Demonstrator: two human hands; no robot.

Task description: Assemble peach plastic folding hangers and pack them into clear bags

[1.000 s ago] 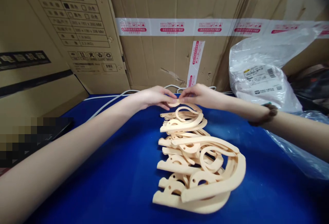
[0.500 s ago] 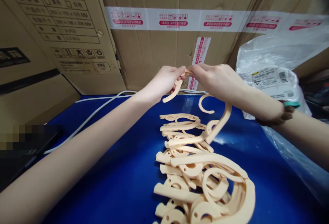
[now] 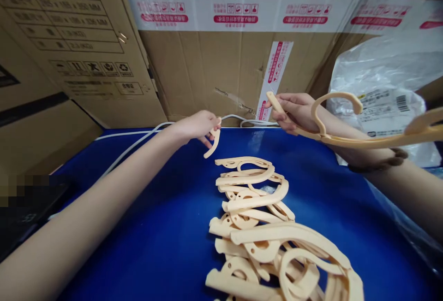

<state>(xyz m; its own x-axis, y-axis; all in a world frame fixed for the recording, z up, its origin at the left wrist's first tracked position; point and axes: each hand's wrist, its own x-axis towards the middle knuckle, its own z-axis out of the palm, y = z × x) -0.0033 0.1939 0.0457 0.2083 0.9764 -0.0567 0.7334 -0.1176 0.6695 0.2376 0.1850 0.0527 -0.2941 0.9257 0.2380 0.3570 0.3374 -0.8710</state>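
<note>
Between the fingers of my left hand (image 3: 198, 125) is a small curved cream hanger piece (image 3: 216, 143), its tip hanging downward over the blue surface. My right hand (image 3: 294, 109) grips one end of a cream plastic hanger (image 3: 367, 142), which has a hook rising from it and stretches past the right edge of the view. The two hands are apart. Below them lies a pile of folded cream hangers (image 3: 258, 239), stacked in an overlapping row towards me. Neither hand touches the pile.
Everything lies on a blue surface (image 3: 155, 227). A cardboard box (image 3: 204, 70) with printed tape stands behind, another box (image 3: 90, 103) at left. A white cable (image 3: 134, 151) runs along the back and left. Clear plastic packaging (image 3: 384, 70) sits at right, a dark device (image 3: 34, 209) at left.
My hands were together and have separated. My left hand moved left and down with the small piece. My right hand moved right, and the hanger swung up to lie nearly level.
</note>
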